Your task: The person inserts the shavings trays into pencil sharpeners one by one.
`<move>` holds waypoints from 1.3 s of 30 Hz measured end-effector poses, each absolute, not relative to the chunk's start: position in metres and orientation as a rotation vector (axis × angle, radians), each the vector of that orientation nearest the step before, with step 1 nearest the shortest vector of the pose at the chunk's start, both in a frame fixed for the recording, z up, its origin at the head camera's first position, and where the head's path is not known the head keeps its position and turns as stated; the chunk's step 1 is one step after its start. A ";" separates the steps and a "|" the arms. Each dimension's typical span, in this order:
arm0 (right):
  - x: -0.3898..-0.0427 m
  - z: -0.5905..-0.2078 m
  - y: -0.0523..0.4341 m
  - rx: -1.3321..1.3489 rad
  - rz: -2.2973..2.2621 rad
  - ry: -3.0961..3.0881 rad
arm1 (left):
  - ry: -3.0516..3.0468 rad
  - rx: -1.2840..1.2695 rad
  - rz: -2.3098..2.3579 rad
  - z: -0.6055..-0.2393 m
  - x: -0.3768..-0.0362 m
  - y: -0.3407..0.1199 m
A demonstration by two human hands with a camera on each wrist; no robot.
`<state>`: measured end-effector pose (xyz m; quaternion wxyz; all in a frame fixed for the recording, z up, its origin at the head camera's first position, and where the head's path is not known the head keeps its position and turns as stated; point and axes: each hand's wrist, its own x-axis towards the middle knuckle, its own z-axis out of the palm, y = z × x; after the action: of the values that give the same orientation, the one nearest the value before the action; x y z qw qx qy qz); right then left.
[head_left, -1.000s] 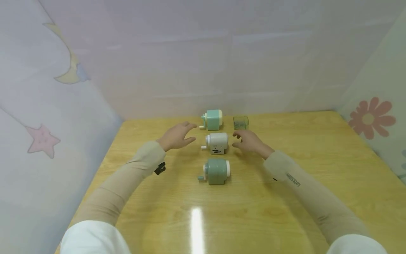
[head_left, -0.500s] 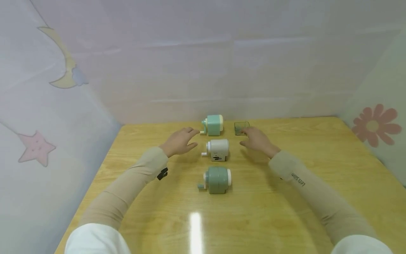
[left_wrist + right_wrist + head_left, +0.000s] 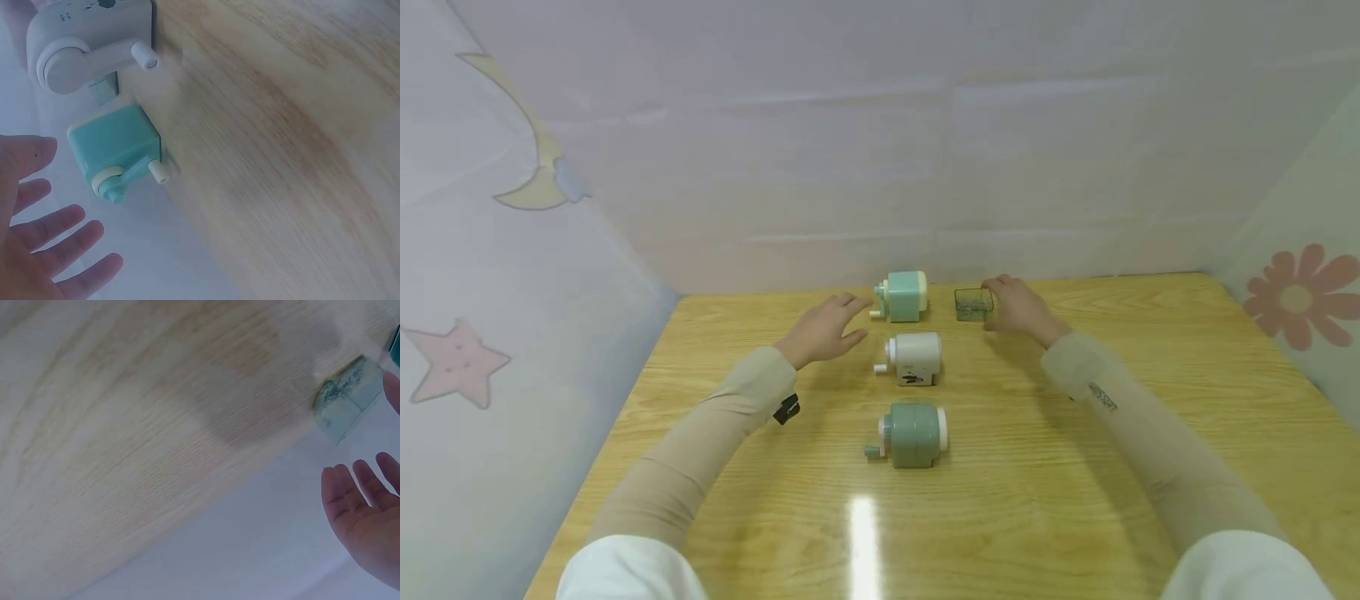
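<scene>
Three crank pencil sharpeners stand in a column on the table. The far one is a turquoise sharpener (image 3: 905, 296), the middle one a white sharpener (image 3: 917, 358), the near one a dark green sharpener (image 3: 914, 435). My left hand (image 3: 824, 329) hovers left of the turquoise sharpener with fingers spread, holding nothing. A clear greenish shavings drawer (image 3: 973, 306) with bits in it sits to the right of the turquoise sharpener. My right hand (image 3: 1019, 308) is at the drawer's right side; in the right wrist view its fingers are loosely extended beside the drawer (image 3: 348, 400).
The wooden table (image 3: 775, 517) ends at a pale cloth backdrop (image 3: 820, 167) behind the far sharpener. Side cloths with a star and a flower border it left and right. A black strap piece (image 3: 787, 409) shows at the left sleeve.
My right hand has moved away from beside the white sharpener, back and to the right, to the drawer's right side. The left hand stays nearly still. The head view shifts slightly.
</scene>
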<state>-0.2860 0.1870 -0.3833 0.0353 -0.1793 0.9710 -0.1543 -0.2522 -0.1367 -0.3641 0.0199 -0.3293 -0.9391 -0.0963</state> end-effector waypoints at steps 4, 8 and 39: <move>-0.292 -0.385 0.187 -0.543 -0.463 2.949 | -2.909 -1.013 -0.309 -0.364 -0.249 -0.137; -0.297 -0.388 0.187 -0.526 -0.453 2.912 | -2.898 -1.001 -0.326 -0.366 -0.247 -0.137; -0.295 -0.391 0.196 -0.527 -0.449 2.815 | -2.854 -0.770 -0.822 -0.386 -0.263 -0.122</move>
<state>-0.2953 0.1962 -0.3907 0.1210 -0.1804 0.9639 -0.1538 -0.2632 -0.1224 -0.3862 0.0368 -0.2509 -0.9295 -0.2678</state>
